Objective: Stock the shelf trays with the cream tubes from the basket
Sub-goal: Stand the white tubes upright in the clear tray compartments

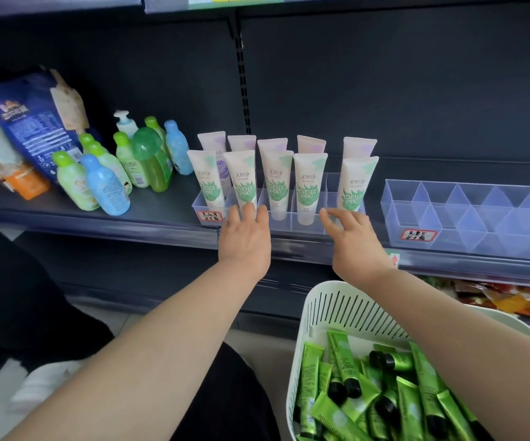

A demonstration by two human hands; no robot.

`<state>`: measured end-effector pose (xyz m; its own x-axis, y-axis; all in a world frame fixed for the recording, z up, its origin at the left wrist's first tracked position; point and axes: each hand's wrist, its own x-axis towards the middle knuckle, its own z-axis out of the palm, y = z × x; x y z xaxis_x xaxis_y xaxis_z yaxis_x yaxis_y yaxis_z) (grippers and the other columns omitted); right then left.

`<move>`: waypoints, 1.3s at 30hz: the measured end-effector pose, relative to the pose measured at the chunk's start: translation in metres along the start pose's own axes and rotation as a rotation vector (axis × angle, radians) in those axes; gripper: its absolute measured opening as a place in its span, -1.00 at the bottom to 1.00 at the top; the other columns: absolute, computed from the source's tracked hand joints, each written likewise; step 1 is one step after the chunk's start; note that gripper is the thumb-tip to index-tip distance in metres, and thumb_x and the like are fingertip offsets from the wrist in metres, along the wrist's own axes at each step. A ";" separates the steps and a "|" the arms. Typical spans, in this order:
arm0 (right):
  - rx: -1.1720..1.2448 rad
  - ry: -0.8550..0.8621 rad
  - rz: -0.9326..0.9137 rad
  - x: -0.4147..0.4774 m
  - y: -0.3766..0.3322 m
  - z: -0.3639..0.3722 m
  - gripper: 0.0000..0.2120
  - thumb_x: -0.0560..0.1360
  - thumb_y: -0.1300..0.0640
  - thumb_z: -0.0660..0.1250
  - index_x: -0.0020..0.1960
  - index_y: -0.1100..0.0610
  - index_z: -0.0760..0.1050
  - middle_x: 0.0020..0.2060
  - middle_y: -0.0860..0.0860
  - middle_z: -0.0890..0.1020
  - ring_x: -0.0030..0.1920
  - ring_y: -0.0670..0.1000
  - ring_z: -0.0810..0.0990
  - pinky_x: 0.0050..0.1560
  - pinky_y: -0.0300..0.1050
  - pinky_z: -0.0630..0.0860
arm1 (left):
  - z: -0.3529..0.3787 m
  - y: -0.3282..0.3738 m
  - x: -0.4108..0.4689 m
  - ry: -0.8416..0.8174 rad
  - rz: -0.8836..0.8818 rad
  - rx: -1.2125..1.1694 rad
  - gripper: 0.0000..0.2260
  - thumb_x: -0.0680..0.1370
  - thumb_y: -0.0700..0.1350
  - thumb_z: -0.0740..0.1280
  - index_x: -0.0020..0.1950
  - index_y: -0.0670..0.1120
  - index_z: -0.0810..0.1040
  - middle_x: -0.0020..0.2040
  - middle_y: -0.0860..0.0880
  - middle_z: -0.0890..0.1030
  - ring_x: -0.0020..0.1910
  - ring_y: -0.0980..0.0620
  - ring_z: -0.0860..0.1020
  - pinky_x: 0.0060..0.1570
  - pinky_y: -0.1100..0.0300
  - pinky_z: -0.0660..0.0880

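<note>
head view: standing pale tubes (308, 183) could topple if bumped.
a careless push on the filled tray (308, 225) would likely knock the rows over. left hand (246, 232), fingers straight, reaches a front tube; right hand (354, 240) is loosely spread beside it, holding nothing. green tubes (346, 366) lie in the basket (336, 302); the clear tray (467, 241) to the right holds none.

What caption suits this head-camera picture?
Open, the left hand and right hand reach toward pale tubes in a clear tray; green tubes lie in the white basket.
</note>
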<state>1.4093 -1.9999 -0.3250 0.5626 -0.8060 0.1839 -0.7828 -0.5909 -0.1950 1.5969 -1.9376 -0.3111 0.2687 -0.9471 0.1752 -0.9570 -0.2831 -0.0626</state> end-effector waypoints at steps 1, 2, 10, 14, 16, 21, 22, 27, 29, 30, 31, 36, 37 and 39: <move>-0.002 0.003 -0.007 0.002 -0.003 0.001 -0.24 0.41 0.34 0.25 0.54 0.08 0.06 0.45 0.03 0.21 0.42 0.13 0.07 0.46 0.13 0.10 | 0.001 -0.002 0.000 0.001 -0.002 0.010 -0.31 0.36 -0.26 0.41 0.42 -0.10 0.19 0.32 -0.13 0.29 0.26 -0.16 0.28 0.19 0.05 0.39; -0.006 0.003 -0.012 0.004 -0.005 0.002 -0.24 0.41 0.34 0.25 0.54 0.08 0.05 0.45 0.03 0.20 0.42 0.13 0.07 0.46 0.13 0.09 | 0.002 -0.004 0.000 0.001 -0.006 0.016 -0.31 0.35 -0.26 0.41 0.42 -0.11 0.19 0.31 -0.13 0.29 0.26 -0.16 0.28 0.19 0.05 0.38; -0.061 -0.063 -0.070 0.024 -0.033 0.006 -0.26 0.48 0.23 0.25 0.55 0.07 -0.04 0.47 0.05 0.14 0.46 0.13 0.02 0.47 0.15 0.02 | 0.009 -0.034 0.001 -0.013 -0.061 0.019 -0.28 0.39 -0.20 0.40 0.46 -0.12 0.12 0.36 -0.13 0.23 0.34 -0.18 0.21 0.29 0.04 0.34; -0.064 -0.077 -0.073 0.029 -0.041 0.006 -0.28 0.50 0.15 0.25 0.55 0.07 -0.05 0.48 0.05 0.13 0.47 0.13 0.01 0.48 0.17 -0.01 | 0.010 -0.041 0.004 -0.022 -0.079 0.021 -0.30 0.47 -0.08 0.41 0.48 -0.12 0.09 0.39 -0.13 0.21 0.39 -0.19 0.17 0.36 0.02 0.28; -0.055 -0.073 -0.075 0.032 -0.046 0.007 -0.30 0.53 0.08 0.24 0.55 0.06 -0.04 0.48 0.05 0.13 0.47 0.13 0.01 0.49 0.18 -0.05 | 0.010 -0.044 0.005 -0.022 -0.088 0.019 -0.30 0.48 -0.06 0.40 0.49 -0.11 0.08 0.40 -0.13 0.20 0.41 -0.20 0.15 0.37 0.02 0.26; -0.038 -0.095 -0.089 0.036 -0.049 0.006 -0.30 0.55 -0.01 0.24 0.55 0.05 -0.05 0.49 0.04 0.12 0.49 0.12 0.00 0.47 0.19 -0.07 | 0.009 -0.048 0.005 -0.053 -0.122 -0.034 -0.29 0.53 0.03 0.35 0.53 -0.10 0.00 0.48 -0.14 0.12 0.49 -0.22 0.04 0.45 -0.01 0.13; -0.048 -0.103 -0.096 0.035 -0.048 0.005 -0.30 0.55 -0.02 0.24 0.55 0.06 -0.06 0.49 0.03 0.11 0.49 0.12 0.00 0.48 0.19 -0.05 | 0.008 -0.047 0.004 -0.062 -0.128 -0.061 -0.27 0.53 0.04 0.35 0.53 -0.09 -0.01 0.49 -0.13 0.10 0.50 -0.21 0.04 0.45 -0.01 0.14; -0.060 -0.102 -0.108 0.026 -0.044 -0.001 -0.29 0.55 0.01 0.24 0.55 0.08 -0.08 0.52 0.04 0.03 0.51 0.09 -0.03 0.50 0.13 -0.01 | 0.002 -0.028 -0.004 -0.068 -0.149 -0.160 -0.26 0.53 0.02 0.34 0.55 -0.04 -0.06 0.52 -0.15 0.02 0.49 -0.17 0.06 0.41 0.00 0.18; -0.071 -0.076 -0.091 0.017 -0.040 -0.004 -0.30 0.55 0.02 0.24 0.55 0.09 -0.06 0.53 0.05 0.02 0.52 0.09 -0.05 0.50 0.12 -0.04 | -0.001 -0.015 -0.007 -0.067 -0.116 -0.162 -0.25 0.54 0.00 0.34 0.55 -0.04 -0.08 0.52 -0.15 0.00 0.50 -0.17 0.03 0.42 0.01 0.17; -0.076 -0.060 -0.078 0.012 -0.036 -0.005 -0.30 0.55 0.03 0.25 0.55 0.09 -0.06 0.53 0.05 0.02 0.52 0.09 -0.06 0.50 0.12 -0.04 | -0.003 -0.008 -0.008 -0.061 -0.090 -0.162 -0.25 0.54 -0.01 0.34 0.55 -0.05 -0.07 0.51 -0.15 0.02 0.49 -0.16 0.04 0.41 0.02 0.18; -0.081 -0.044 -0.064 0.006 -0.031 -0.007 -0.29 0.54 0.03 0.25 0.55 0.10 -0.06 0.53 0.05 0.02 0.52 0.09 -0.07 0.50 0.12 -0.05 | -0.005 0.000 -0.009 -0.050 -0.065 -0.168 -0.27 0.53 -0.03 0.35 0.54 -0.05 -0.04 0.50 -0.14 0.04 0.48 -0.15 0.07 0.38 0.04 0.22; -0.147 0.036 0.032 -0.023 0.012 -0.026 -0.26 0.53 0.00 0.26 0.55 0.10 -0.06 0.54 0.06 -0.04 0.52 0.11 -0.17 0.49 0.12 -0.13 | -0.021 0.049 -0.009 0.014 0.070 -0.234 -0.32 0.49 -0.17 0.37 0.50 -0.05 0.08 0.46 -0.10 0.13 0.42 -0.10 0.17 0.26 0.07 0.34; -0.173 0.051 0.062 -0.029 0.023 -0.030 -0.26 0.52 -0.01 0.26 0.55 0.11 -0.06 0.54 0.06 -0.04 0.52 0.11 -0.17 0.49 0.13 -0.13 | -0.024 0.061 -0.008 0.026 0.103 -0.241 -0.32 0.49 -0.20 0.36 0.50 -0.04 0.09 0.46 -0.09 0.14 0.41 -0.10 0.19 0.26 0.08 0.34; -0.210 0.069 0.126 -0.042 0.045 -0.039 -0.26 0.52 -0.01 0.26 0.54 0.11 -0.07 0.53 0.07 -0.03 0.52 0.12 -0.17 0.49 0.13 -0.13 | -0.028 0.086 -0.005 0.030 0.158 -0.257 -0.33 0.48 -0.22 0.36 0.50 -0.04 0.10 0.46 -0.08 0.15 0.40 -0.09 0.20 0.25 0.08 0.34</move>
<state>1.3400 -1.9913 -0.3041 0.4429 -0.8645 0.2375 -0.8879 -0.4597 -0.0177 1.5102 -1.9527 -0.2894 0.1144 -0.9705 0.2123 -0.9840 -0.0813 0.1584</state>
